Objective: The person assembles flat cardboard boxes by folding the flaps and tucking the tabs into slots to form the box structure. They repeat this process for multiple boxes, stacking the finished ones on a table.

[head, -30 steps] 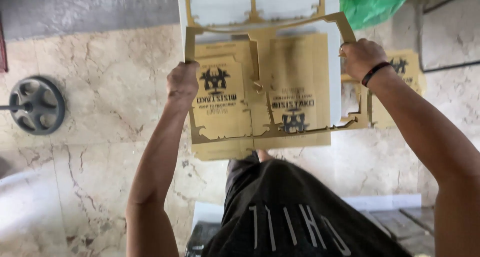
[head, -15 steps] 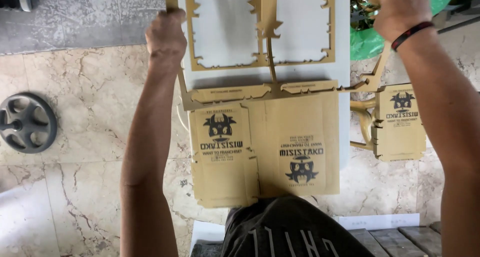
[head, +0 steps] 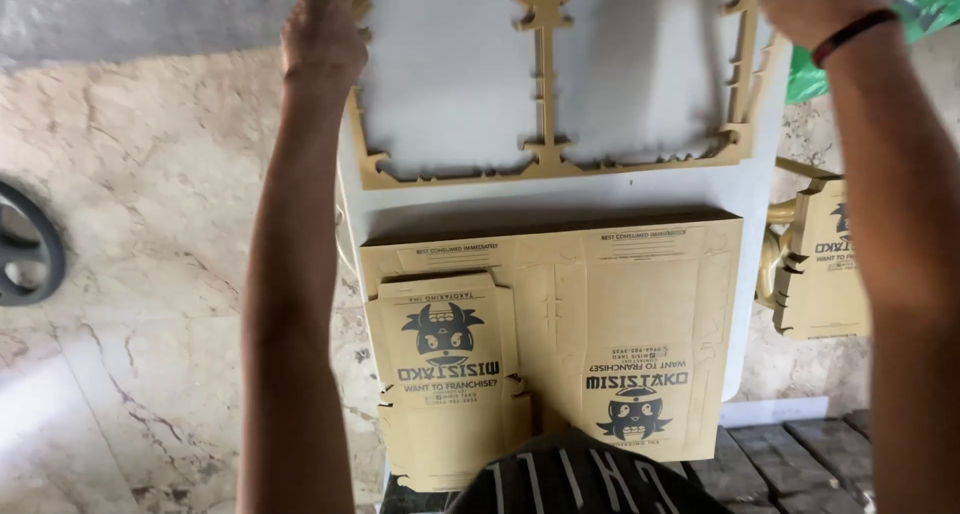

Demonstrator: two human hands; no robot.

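A dark round disc (head: pixel 25 244) is seen on the marble floor (head: pixel 150 224), well apart from the left hand (head: pixel 322 29). The left hand is closed on the left edge of a die-cut cardboard frame (head: pixel 545 159); the right hand (head: pixel 815 4) grips its right edge. Below both hands, printed flat carton blanks (head: pixel 600 314) lie on a white table (head: pixel 560 199). More blanks (head: pixel 825 264) are stacked below the right hand.

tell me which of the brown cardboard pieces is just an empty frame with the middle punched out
The cardboard frame held up by both hands, left hand and right hand; the printed box blanks below are solid sheets.
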